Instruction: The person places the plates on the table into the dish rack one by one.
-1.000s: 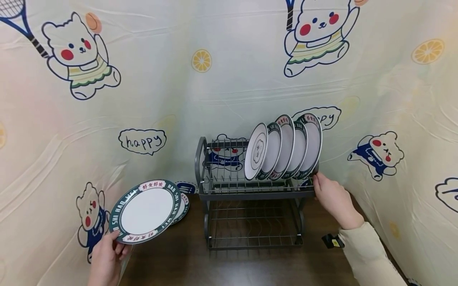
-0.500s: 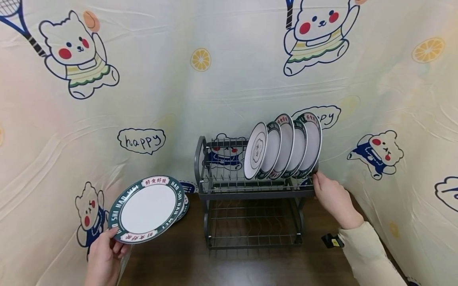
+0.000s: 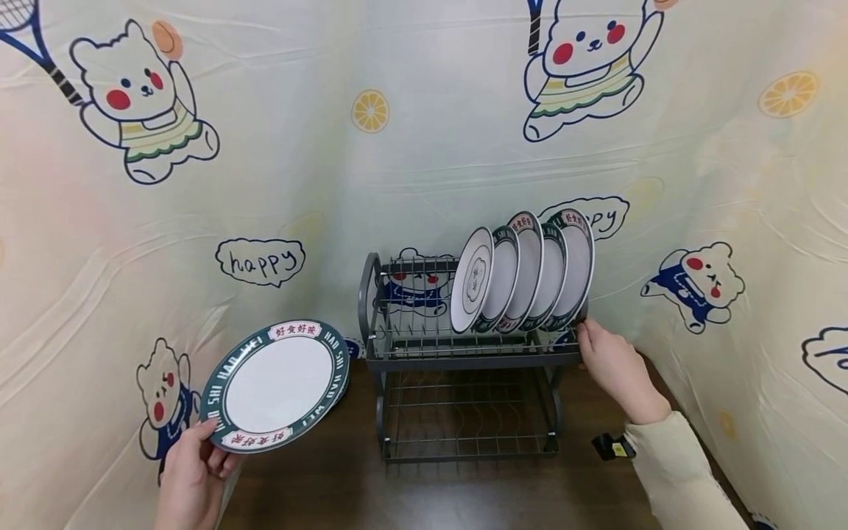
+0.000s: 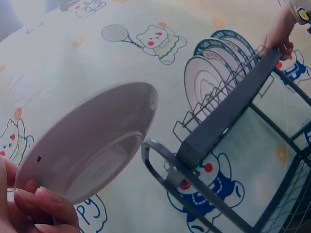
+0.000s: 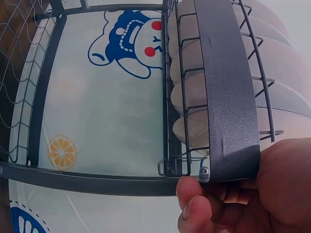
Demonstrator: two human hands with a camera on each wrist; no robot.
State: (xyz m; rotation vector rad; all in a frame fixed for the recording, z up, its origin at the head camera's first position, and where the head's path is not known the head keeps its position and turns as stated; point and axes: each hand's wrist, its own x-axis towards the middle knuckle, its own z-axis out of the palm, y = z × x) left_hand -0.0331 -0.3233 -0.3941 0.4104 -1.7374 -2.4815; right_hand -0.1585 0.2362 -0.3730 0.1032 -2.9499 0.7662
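My left hand (image 3: 192, 471) pinches the lower left rim of a white plate (image 3: 278, 390) with a green lettered border, held tilted at the left of the rack. The left wrist view shows this plate's pale underside (image 4: 97, 145), with fingers (image 4: 48, 204) curled beneath its edge. A dark grey two-tier dish rack (image 3: 473, 362) stands in the middle, and several plates (image 3: 472, 280) stand on edge in the right part of its top tier. My right hand (image 3: 616, 372) grips the rack's right front corner; in the right wrist view its fingers (image 5: 194, 211) curl under the frame.
Behind the held plate, a sliver of another plate (image 3: 342, 390) shows, mostly hidden. The rack stands on a dark brown table (image 3: 464, 497). A cartoon-printed cloth (image 3: 424, 177) hangs behind and at both sides. A dark strap with a yellow mark (image 3: 612, 447) is at my right wrist.
The held plate has shifted slightly up and to the right, covering more of the plate behind it. My right hand keeps its grip on the rack corner.
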